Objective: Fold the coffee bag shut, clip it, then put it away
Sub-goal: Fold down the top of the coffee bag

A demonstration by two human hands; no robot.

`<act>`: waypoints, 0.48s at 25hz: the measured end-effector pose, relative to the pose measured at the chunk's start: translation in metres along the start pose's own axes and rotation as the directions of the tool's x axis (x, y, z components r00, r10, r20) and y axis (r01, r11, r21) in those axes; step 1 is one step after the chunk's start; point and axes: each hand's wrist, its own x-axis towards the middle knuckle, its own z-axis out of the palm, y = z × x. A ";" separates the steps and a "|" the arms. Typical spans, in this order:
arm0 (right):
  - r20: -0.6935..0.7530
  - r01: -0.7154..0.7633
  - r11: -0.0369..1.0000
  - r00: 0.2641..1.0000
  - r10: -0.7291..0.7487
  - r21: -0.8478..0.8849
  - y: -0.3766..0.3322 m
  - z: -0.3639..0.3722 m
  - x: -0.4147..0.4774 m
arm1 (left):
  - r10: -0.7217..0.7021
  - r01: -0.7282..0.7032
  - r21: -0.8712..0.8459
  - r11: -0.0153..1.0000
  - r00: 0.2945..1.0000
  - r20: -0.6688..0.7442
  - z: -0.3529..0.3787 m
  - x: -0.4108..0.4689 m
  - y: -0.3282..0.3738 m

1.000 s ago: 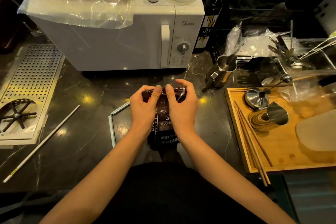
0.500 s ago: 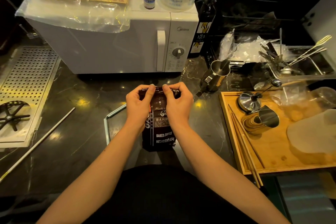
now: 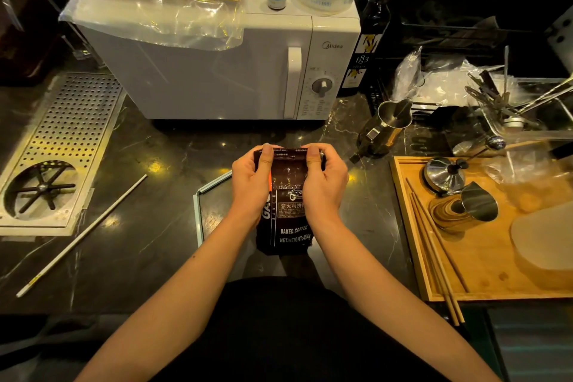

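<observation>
A dark brown coffee bag [image 3: 290,226] with white lettering stands upright on the black marble counter in front of me. My left hand [image 3: 250,186] grips the bag's upper left side, thumb pressed on the top fold. My right hand [image 3: 324,184] grips the upper right side the same way. The top edge of the bag [image 3: 288,150] is bent over between my thumbs. No clip is visible in either hand.
A white microwave [image 3: 223,71] stands behind the bag, with a scale, small bottle and tape roll on top. A wooden tray [image 3: 483,285] with chopsticks and steel cups lies right. A perforated drip tray [image 3: 62,146] and a white rod [image 3: 83,232] lie left. A steel pitcher [image 3: 389,124] stands right of the microwave.
Both hands stay on the top of the bag, and my thumbs have pressed the top edge further down. The view has shifted slightly.
</observation>
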 end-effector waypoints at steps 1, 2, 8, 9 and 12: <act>-0.002 -0.007 1.000 1.000 0.007 0.001 0.000 0.000 0.000 | -0.009 0.009 -0.010 1.000 1.000 0.001 0.000 0.000 0.001; -0.004 -0.010 1.000 1.000 0.010 -0.001 -0.001 0.001 0.000 | -0.020 0.020 -0.019 1.000 1.000 0.001 0.000 0.000 0.002; 0.011 -0.008 1.000 1.000 0.007 0.023 0.004 0.001 0.002 | -0.058 0.058 -0.003 0.998 0.998 0.011 -0.002 0.001 0.004; 0.026 0.001 1.000 1.000 -0.002 0.017 0.004 -0.001 0.002 | -0.052 0.053 -0.001 0.999 0.998 0.023 -0.002 0.001 0.004; 0.145 0.086 0.996 0.986 -0.080 -0.039 0.001 -0.015 0.005 | 0.060 -0.065 0.128 0.990 0.997 0.045 -0.012 -0.002 0.006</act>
